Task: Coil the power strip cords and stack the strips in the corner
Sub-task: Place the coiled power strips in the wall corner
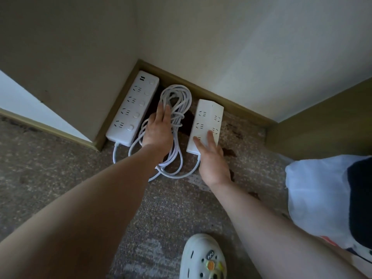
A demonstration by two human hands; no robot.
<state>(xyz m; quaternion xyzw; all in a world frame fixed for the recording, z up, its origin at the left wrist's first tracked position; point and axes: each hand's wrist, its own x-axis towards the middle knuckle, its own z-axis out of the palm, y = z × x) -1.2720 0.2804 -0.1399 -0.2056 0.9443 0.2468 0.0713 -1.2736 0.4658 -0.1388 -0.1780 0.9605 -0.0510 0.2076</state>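
Down by the wall corner, your left hand (158, 128) lies flat, fingers straight, on the coiled cords (175, 109). Your right hand (211, 158) presses straight fingers on the right strip (207, 121). Another strip (133, 105) hugs the baseboard (231, 106). A white shoe (203, 258) stands behind.

no readable text, label or brand anywhere, not even on either power strip (132, 106)

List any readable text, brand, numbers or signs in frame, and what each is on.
No readable text anywhere.
Left power strip: socket holes, round switches and two dark ports only, no print visible.
Right power strip: sockets only, no markings legible.
Shoe: charm bears a wavy squiggle, not legible as letters.
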